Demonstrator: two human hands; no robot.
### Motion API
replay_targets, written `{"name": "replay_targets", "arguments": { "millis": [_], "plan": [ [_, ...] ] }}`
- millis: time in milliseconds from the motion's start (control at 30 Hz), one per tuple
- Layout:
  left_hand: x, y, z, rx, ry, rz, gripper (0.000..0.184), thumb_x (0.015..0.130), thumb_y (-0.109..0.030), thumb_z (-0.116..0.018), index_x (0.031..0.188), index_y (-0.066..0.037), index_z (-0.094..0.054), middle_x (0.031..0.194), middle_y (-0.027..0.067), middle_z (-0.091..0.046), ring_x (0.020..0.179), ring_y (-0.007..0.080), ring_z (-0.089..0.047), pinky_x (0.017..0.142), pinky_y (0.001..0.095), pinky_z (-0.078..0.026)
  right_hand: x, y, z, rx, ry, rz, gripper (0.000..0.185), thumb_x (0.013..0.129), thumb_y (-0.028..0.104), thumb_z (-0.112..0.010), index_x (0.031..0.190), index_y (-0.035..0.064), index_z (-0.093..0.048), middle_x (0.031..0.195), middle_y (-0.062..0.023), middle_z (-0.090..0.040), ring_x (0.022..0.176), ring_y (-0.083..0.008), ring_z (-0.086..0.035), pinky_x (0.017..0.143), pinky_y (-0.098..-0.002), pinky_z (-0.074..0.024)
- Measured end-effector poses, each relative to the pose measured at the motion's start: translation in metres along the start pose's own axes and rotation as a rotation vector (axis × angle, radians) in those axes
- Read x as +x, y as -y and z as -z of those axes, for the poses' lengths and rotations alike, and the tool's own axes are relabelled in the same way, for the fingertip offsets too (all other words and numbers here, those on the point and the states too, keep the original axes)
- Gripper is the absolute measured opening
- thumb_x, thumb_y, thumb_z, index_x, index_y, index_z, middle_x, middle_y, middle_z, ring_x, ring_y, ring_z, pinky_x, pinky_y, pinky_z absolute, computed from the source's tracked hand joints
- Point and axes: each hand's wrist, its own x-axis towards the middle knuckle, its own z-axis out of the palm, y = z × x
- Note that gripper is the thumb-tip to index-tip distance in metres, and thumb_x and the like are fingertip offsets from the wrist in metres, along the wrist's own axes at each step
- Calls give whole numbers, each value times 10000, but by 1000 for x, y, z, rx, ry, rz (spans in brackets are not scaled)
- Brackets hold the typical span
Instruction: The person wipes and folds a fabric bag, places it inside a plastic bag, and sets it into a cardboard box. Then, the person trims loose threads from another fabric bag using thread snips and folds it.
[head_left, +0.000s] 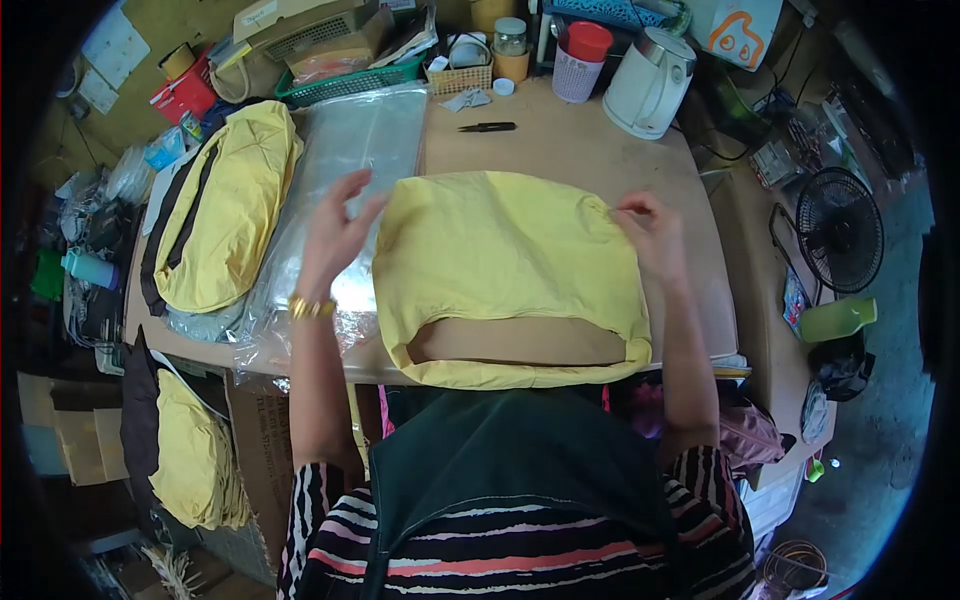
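A yellow cloth bag [500, 250] lies flat on the table in front of me, its wide handle opening facing my body. My left hand [343, 232], with a gold bracelet on the wrist, is raised beside the bag's upper left corner. Its fingers are apart and hold nothing. At the upper right corner, my right hand [655, 235] has its fingertips pinched together on the edge of the bag. Clear plastic sleeves [365, 130] lie under and beyond my left forearm.
More yellow bags with dark straps [235, 205] are piled at the left. Small black snips [487, 127] lie beyond the bag. A white electric kettle [650, 85] and a cup with a red lid [580, 70] stand at the back. A black fan [838, 230] is at the right.
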Motion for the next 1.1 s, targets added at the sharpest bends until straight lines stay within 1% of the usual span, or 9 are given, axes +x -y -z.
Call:
{"name": "replay_targets", "arguments": {
  "millis": [167,400,500,600,667,800,967,1067,1100],
  "plan": [
    [24,30,-50,-70,211,6,337,867,-222,-665,1085,35,-648,1024,168,-699,935,250,-679,808,346,-517,8,7,-33,-424,27,189,195,799,123,-719,937,59,-598,840,-151,-655,795,-326,-647,667,-393,-516],
    [11,52,-65,-303,39,158,205,921,-171,-614,961,26,-653,813,51,-671,726,106,-598,660,253,-475,5,-26,-38,-332,-120,130,124,859,112,-659,933,63,-572,767,-128,-656,649,-343,-630,570,-410,-493],
    [7,58,-63,-373,29,238,207,931,-180,-610,865,15,-625,718,-16,-591,634,58,-487,581,244,-414,7,-44,-38,-220,-198,21,78,895,94,-616,882,39,-562,703,-129,-615,589,-264,-604,553,-352,-465],
    [4,63,-65,-409,20,293,249,931,-203,-619,796,5,-595,669,-41,-536,589,46,-423,535,245,-370,14,-59,-33,64,-211,-156,141,919,110,-594,815,26,-550,642,-52,-554,559,-123,-495,538,-277,-404],
    [-2,62,-64,-418,8,300,278,929,-223,-625,772,2,-583,653,-43,-525,576,44,-412,517,246,-358,11,-75,-35,342,-31,-357,214,927,161,-602,778,16,-552,641,21,-490,602,-49,-386,534,-234,-345],
    [-8,51,-52,-396,69,262,381,918,-299,-640,675,-17,-556,595,-42,-493,545,39,-380,473,245,-318,2,-64,-28,420,103,-384,251,930,214,-611,782,16,-566,655,61,-490,595,-40,-369,518,-238,-321],
    [-9,62,-49,-241,124,373,360,892,-267,-679,646,-25,-575,576,-60,-501,521,27,-387,466,240,-317,10,-69,-31,7,125,-496,201,916,196,-632,795,41,-591,679,72,-503,621,-35,-422,555,-229,-363],
    [-10,57,-42,-346,181,431,257,891,-194,-676,718,-8,-633,616,-71,-540,557,25,-429,498,225,-345,15,-72,-26,385,200,-482,165,920,177,-625,815,52,-608,721,58,-542,676,-39,-460,618,-216,-391],
    [-2,53,-36,-440,174,324,209,900,-165,-662,770,-3,-655,660,-66,-569,596,28,-458,536,218,-373,21,-64,-20,383,109,-418,140,925,166,-618,831,62,-613,741,56,-553,700,-41,-474,638,-211,-395]
  ]
}}
